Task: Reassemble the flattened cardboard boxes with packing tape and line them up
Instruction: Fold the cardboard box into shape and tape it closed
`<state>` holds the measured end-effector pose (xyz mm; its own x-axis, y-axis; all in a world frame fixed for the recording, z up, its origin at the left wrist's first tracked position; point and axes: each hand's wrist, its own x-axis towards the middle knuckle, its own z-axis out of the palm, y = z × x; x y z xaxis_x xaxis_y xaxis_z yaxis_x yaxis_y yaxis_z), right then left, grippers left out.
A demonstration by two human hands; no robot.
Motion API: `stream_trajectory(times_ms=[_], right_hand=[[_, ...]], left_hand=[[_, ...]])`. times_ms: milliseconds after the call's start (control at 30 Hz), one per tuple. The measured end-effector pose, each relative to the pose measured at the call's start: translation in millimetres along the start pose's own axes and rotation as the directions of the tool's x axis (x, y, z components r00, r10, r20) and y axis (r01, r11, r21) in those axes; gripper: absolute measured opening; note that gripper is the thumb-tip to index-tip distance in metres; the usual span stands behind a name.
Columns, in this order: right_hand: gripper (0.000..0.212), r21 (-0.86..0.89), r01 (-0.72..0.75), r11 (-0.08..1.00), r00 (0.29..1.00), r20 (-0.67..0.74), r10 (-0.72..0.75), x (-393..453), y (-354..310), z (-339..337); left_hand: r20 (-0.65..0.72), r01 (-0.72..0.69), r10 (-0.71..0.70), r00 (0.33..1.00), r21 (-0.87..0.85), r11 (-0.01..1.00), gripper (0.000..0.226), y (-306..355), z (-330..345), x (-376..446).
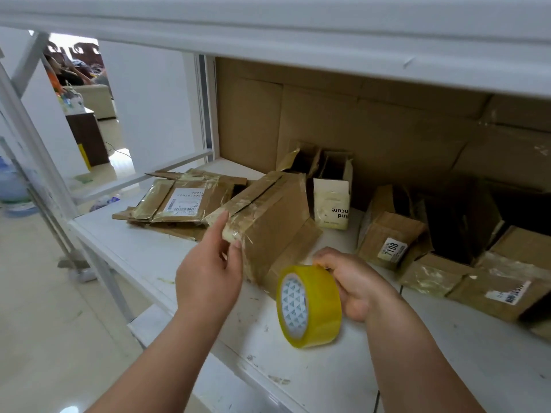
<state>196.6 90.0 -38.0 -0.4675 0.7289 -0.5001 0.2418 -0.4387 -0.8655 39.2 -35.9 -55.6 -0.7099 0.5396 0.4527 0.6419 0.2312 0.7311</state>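
A brown cardboard box [272, 216] with old clear tape on it stands on the white shelf [143, 248], its top seam slightly apart. My left hand [208, 266] touches the box's near left corner with straight fingers and thumb. My right hand [354, 283] grips a yellow roll of packing tape [308, 305] just in front of the box, above the shelf. A pile of flattened cardboard boxes [179, 204] with a white label lies to the left of the box.
A white open carton [332, 204] stands behind the box. Several taped brown boxes [393, 239] sit at the right, one marked 7108. Large cardboard sheets [372, 126] line the back. An upper shelf [298, 34] hangs overhead. White frame posts [35, 144] and tiled floor lie left.
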Motion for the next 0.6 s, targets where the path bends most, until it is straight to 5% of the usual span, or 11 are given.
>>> stream_trajectory(times_ms=[100,200,400,600], right_hand=[[0.019,-0.044,0.041,0.998,0.998,-0.047,-0.043,-3.8,-2.2,-2.3],[0.016,-0.075,0.069,0.995,0.994,-0.073,-0.075,-4.2,-0.4,0.5],[0.013,-0.017,0.147,0.989,0.987,-0.068,-0.148,-7.3,-0.7,9.3],[0.027,0.03,0.294,0.955,0.933,-0.224,-0.281,-12.0,-10.7,17.3]], left_hand=[[-0.062,-0.122,0.126,0.99,0.071,0.99,0.045,-11.1,5.5,19.8],[0.043,-0.193,0.188,0.981,0.189,0.963,0.041,-12.1,13.9,34.0],[0.171,-0.181,0.141,0.975,0.248,0.952,0.034,-7.8,22.9,28.0],[0.244,-0.232,0.169,0.955,0.256,0.939,0.042,-8.8,25.9,29.7]])
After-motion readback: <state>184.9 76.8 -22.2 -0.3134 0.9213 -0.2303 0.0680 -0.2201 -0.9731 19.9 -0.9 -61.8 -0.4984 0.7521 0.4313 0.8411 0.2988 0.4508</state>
